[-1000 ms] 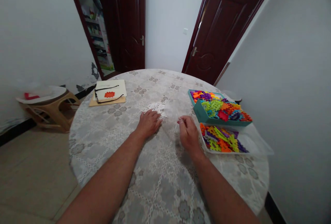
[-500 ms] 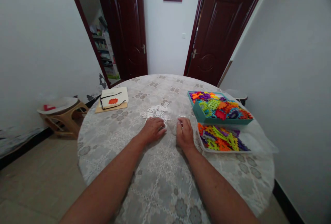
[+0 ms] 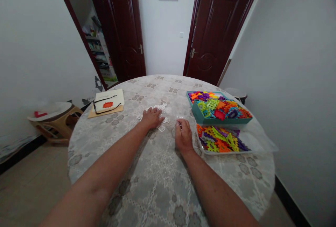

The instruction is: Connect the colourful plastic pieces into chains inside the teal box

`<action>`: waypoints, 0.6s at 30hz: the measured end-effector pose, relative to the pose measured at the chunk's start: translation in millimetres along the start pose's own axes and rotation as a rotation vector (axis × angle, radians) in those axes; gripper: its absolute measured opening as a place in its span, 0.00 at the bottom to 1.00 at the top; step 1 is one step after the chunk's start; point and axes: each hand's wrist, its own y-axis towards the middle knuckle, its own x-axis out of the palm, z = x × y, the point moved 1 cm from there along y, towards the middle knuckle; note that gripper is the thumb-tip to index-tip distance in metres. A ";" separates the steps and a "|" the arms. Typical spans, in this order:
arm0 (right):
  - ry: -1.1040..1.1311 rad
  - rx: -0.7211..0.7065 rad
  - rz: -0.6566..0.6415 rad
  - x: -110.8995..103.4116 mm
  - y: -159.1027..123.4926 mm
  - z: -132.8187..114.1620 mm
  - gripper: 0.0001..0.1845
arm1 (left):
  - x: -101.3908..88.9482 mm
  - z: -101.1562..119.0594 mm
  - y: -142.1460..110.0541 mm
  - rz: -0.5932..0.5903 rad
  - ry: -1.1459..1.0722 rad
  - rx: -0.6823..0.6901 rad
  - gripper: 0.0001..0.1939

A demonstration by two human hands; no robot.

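Note:
My left hand (image 3: 152, 118) lies palm down with its fingers spread over a loose pile of small white openwork pieces (image 3: 162, 108). One white piece (image 3: 161, 128) is apart from the rest, just below the fingertips. To the right, my right hand (image 3: 183, 135) rests on its side on the table, its fingers curled in. A faint clear edge shows at its fingertips; what it holds is too indistinct to name. Right beside this hand stands a clear plastic tray (image 3: 225, 153) of colourful interlocking pieces.
A teal box (image 3: 223, 120) and its teal lid (image 3: 188, 96), both full of coloured plastic pieces, stand behind the tray. Eyeglasses (image 3: 107, 111) and an orange piece (image 3: 107, 105) lie on a notebook (image 3: 115, 96) at left. A patterned cloth covers the round table (image 3: 152, 185).
My left hand has moved forward and left onto the white pieces, and its fingers have spread. The right hand stays curled in about the same place. The view has shifted slightly.

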 end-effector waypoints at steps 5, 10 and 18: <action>-0.022 0.038 0.009 -0.4 1.1 4.7 0.13 | 1.2 -4.7 18.4 -0.058 0.011 -0.085 0.46; -0.030 0.040 0.006 0.8 1.8 4.6 0.12 | 1.9 -9.6 10.6 -0.082 0.000 -0.104 0.52; -0.035 0.063 0.023 -0.8 1.0 7.8 0.13 | 8.7 -5.4 -21.9 -0.039 -0.013 -0.085 0.55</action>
